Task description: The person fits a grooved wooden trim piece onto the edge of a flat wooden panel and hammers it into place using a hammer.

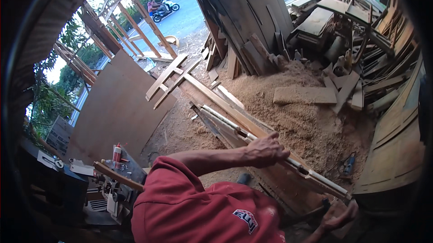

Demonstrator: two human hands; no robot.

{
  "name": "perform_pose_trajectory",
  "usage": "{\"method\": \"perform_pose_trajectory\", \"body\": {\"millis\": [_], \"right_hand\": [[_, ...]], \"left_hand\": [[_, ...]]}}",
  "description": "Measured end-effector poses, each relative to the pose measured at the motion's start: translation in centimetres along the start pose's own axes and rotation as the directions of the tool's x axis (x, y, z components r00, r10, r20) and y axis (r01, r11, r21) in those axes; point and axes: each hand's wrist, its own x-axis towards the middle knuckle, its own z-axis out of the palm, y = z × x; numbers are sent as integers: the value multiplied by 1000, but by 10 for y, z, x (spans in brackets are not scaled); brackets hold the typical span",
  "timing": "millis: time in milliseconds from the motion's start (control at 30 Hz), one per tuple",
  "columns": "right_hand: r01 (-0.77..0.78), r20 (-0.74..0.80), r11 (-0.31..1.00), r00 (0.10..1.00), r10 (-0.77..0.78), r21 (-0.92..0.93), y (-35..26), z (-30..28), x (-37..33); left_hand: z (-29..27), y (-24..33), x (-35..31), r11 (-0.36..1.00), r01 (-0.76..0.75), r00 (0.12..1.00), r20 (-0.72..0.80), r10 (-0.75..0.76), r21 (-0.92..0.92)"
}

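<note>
A long wooden panel, like a door or frame with pale edge strips, stands on edge and runs slantwise from the middle of the head view to the lower right. My left hand is closed over its upper edge, about halfway along. At the panel's near right end my right hand is low, its fingers curled against the end; its grip is partly hidden. A dark tool-like shape shows beside the right hand, too unclear to name. Behind the panel lies a long wooden frame with crosspieces at its far end.
Sawdust is heaped beyond the panel, with a loose board on it. Large sheets lean at the back. A blue power tool lies at right. On the left are a plywood sheet and a bench with a red-and-white bottle.
</note>
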Motion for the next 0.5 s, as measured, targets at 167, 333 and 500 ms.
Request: {"method": "perform_pose_trajectory", "body": {"millis": [167,333,500], "right_hand": [[318,593,901,679,-434,295,-39,18,109],[264,774,880,421,-474,395,-35,26,117],[224,786,891,419,-455,396,-32,23,115]], "left_hand": [[15,-3,-7,996,-61,990,-130,52,-72],[28,0,-12,995,-48,987,-157,34,-83],[29,-3,-7,996,-56,991,-128,46,-68]]}}
